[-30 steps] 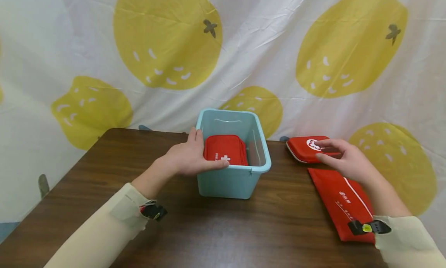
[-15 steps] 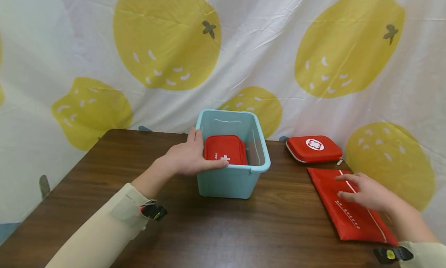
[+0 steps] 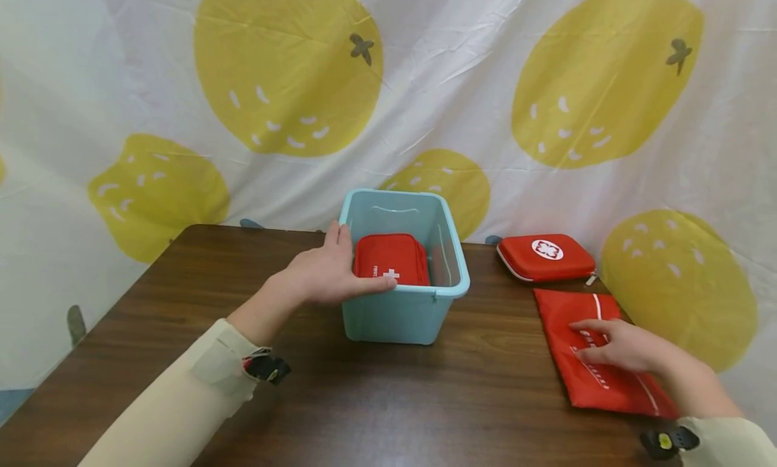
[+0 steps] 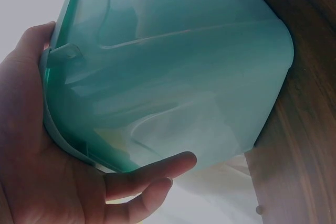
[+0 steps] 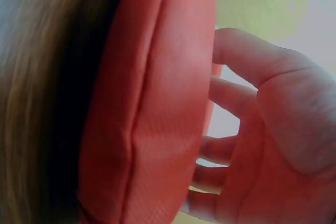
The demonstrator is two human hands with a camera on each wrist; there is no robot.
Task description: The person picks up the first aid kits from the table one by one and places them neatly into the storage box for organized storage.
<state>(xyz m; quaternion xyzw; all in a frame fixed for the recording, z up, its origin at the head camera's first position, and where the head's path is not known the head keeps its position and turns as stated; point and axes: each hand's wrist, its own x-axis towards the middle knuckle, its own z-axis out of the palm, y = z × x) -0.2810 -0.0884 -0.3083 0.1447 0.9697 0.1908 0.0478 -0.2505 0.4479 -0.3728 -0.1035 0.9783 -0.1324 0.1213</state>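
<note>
A light-blue plastic bin stands mid-table with a red first-aid pouch inside. My left hand grips its left side by the rim, thumb along the front rim; in the left wrist view, fingers of that hand lie against the bin's outer wall. At the right, my right hand holds the flat red bag from above, fingers and thumb bent onto it. The right wrist view has the bag bulging beside the hand, a dark gap between it and the table.
Behind the flat bag lies a red hard case with a white round emblem and a zip pull. A white curtain with yellow fruit prints hangs along the back of the brown wooden table.
From the hard case, my right hand has come down onto the flat bag, which has shifted slightly left and creased. My left hand and the bin have stayed in place.
</note>
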